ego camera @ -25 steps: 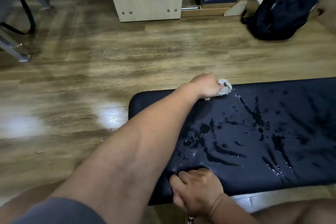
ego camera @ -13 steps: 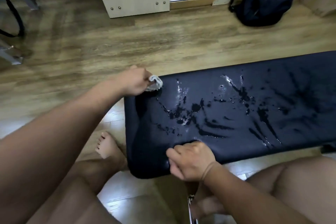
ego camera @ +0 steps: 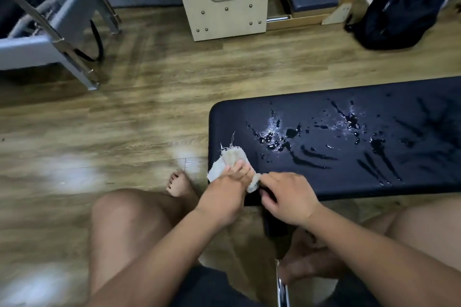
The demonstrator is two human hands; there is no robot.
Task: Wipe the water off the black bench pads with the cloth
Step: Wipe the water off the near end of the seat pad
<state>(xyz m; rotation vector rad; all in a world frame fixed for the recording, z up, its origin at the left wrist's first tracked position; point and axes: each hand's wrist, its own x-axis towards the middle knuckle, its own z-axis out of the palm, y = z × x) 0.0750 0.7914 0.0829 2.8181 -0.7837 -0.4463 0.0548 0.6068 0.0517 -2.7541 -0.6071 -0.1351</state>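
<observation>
Head view: looking down on the near left corner of a black bench pad (ego camera: pixel 249 114).
Cloth: a pale, frayed cloth (ego camera: pixel 230 158) lies on that corner, one edge hanging past the pad's left end.
Left hand: the left hand (ego camera: pixel 223 193) lies on the cloth, fingers (ego camera: pixel 239 169) fairly straight and pressing it flat.
Right hand: the right hand (ego camera: pixel 287 197) is at the pad's front edge, fingers curled, thumb and forefinger pinching the cloth's bunched near end.
Water: water (ego camera: pixel 291 133) in drops and streaks covers the middle of the pad, to the right of the cloth and apart from it.
Below: a bare foot (ego camera: pixel 178 183) on the wooden floor (ego camera: pixel 149 107), just left of the pad.
Far side: a wooden stand (ego camera: pixel 224 17), a dark backpack (ego camera: pixel 399 7) at right, a grey metal frame (ego camera: pixel 50 42) at left.
</observation>
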